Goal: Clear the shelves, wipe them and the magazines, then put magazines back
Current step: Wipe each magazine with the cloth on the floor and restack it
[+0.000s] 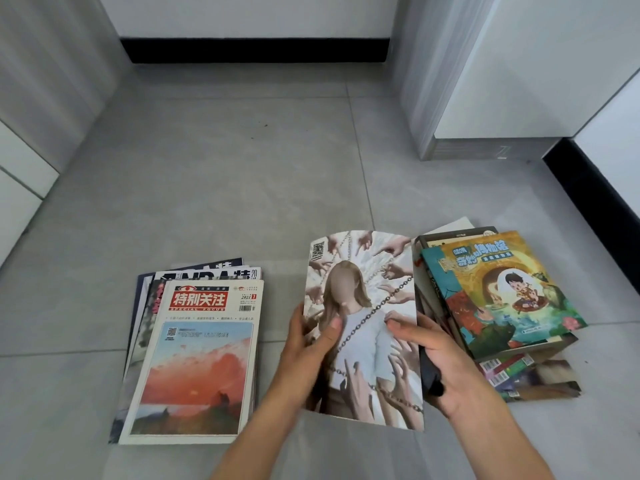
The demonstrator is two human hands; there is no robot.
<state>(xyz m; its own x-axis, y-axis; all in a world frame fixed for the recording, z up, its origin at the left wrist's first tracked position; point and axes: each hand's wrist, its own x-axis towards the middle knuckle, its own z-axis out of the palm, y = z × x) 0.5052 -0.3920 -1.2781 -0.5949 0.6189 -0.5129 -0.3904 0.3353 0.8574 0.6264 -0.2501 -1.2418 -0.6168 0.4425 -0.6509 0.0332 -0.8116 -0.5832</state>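
While two piles (pixel 194 355) (pixel 498 299) flank it, one magazine (pixel 363 327) points lengthwise away from the person. The left hand (pixel 308 344) and right hand (pixel 440 358) pinch its edges; a dark cloth (pixel 431 375) sits in the right.

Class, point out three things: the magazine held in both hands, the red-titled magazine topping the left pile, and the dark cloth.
Held magazine (pixel 360 306), head view: cover middle.
Red-titled magazine (pixel 199 358), head view: sunset picture.
Dark cloth (pixel 431 377), head view: bunched part under the right hand.
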